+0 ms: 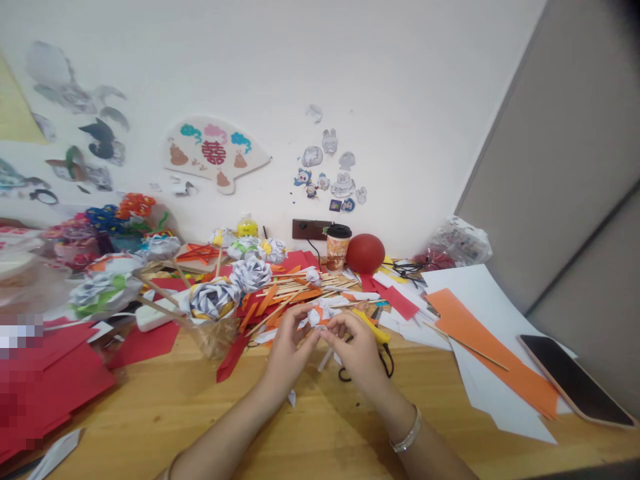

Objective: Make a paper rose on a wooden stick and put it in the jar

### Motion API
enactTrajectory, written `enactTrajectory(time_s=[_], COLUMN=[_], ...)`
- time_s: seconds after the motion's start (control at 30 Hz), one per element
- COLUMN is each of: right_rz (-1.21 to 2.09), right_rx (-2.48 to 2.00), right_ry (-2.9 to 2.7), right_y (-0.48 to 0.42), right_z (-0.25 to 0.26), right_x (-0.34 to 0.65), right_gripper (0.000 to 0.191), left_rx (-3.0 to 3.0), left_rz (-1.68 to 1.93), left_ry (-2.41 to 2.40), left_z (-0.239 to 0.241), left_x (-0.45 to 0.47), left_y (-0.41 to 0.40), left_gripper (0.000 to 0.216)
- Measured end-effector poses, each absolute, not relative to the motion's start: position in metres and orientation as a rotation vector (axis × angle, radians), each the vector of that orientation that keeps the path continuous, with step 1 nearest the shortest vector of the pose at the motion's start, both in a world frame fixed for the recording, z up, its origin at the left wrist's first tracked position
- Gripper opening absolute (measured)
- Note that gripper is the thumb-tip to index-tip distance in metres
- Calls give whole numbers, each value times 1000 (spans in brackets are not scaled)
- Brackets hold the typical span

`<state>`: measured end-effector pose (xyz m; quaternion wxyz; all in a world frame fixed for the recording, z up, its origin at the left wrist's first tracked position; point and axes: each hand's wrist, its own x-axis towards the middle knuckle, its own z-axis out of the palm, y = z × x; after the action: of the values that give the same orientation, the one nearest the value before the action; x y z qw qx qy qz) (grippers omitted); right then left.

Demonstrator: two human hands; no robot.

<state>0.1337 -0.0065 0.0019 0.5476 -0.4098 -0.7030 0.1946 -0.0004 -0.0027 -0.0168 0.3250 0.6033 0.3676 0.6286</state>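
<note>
Over the middle of the wooden table [320, 440], my left hand [290, 347] and my right hand [357, 347] meet at their fingertips. Both pinch a small folded paper flower [320, 315], white with some orange; the fingers partly cover it. Just behind my right hand lies a yellow glue gun [373, 327], its black cord looping beside the wrist. To the left, a cup [213, 337] holds finished white paper roses [213, 298] on sticks. Thin wooden sticks [300, 287] and orange and red paper strips lie beyond my fingers.
Red paper sheets [65, 380] cover the left side. On the right are white sheets [480, 387], orange paper [480, 340] and a phone [575, 380]. A lidded drink cup [339, 248] and a red balloon [365, 253] stand near the wall.
</note>
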Motion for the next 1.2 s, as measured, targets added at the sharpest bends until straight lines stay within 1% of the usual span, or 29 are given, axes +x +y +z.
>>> enactTrajectory(time_s=[0.2, 0.37, 0.47, 0.67, 0.77, 0.87, 0.93, 1.07, 1.2], right_rz=[422, 447, 423, 573, 607, 599, 659, 719, 651], right_rx=[-905, -894, -903, -960, -920, -925, -914, -850, -795], right_ry=[-1570, -1661, -1677, -1646, -1535, -1390, -1431, -1584, -1619], right_y=[-6, -6, -6, -2, 2, 5, 7, 9, 9], right_z=[5, 7, 8, 5, 2, 0, -2, -3, -1], right_x=[139, 141, 141, 142, 144, 145, 144, 142, 141], right_gripper=[8, 9, 6, 1, 8, 20, 26, 24, 22], left_rx=[1529, 1551, 1578, 1516, 1390, 1249, 1160, 1052, 1205], left_rz=[1636, 1632, 1628, 1621, 1602, 1559, 1494, 1380, 1428], left_ry=[894, 895, 911, 868, 804, 731, 686, 591, 616], left_z=[-10, -8, -9, -10, -4, 3, 6, 4, -6], left_x=[2, 2, 1, -1, -1, -1, -3, -6, -3], left_y=[-4, -6, -6, -4, -4, -6, -7, -5, 1], left_gripper=[30, 30, 30, 31, 34, 38, 41, 42, 51])
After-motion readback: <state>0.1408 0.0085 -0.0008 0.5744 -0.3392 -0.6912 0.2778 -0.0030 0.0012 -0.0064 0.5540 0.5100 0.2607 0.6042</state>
